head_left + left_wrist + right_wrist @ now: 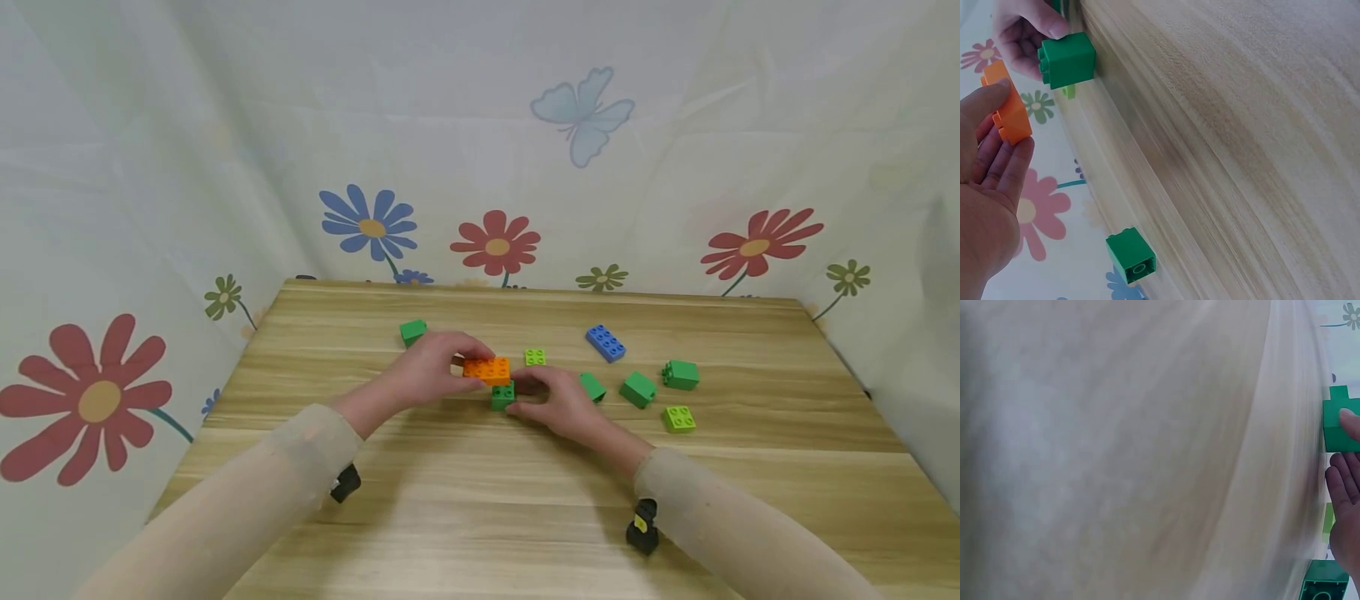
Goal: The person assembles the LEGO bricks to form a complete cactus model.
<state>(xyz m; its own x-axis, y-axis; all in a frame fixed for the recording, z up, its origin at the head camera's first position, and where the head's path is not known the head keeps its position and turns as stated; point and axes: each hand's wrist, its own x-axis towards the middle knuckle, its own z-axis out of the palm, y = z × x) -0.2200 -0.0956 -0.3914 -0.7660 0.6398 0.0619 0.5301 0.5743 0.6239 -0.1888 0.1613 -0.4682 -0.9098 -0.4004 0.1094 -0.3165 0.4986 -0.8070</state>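
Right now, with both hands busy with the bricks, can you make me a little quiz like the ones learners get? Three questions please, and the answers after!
1. What colour is the brick that the left hand holds?
2. True or false: the blue brick is in the right hand.
3. In the head view, how many light green bricks can you count?

Key
1. Orange.
2. False: the blue brick lies on the table; the right hand holds a dark green brick.
3. Two: one just beyond the right hand, one off to the right of it.
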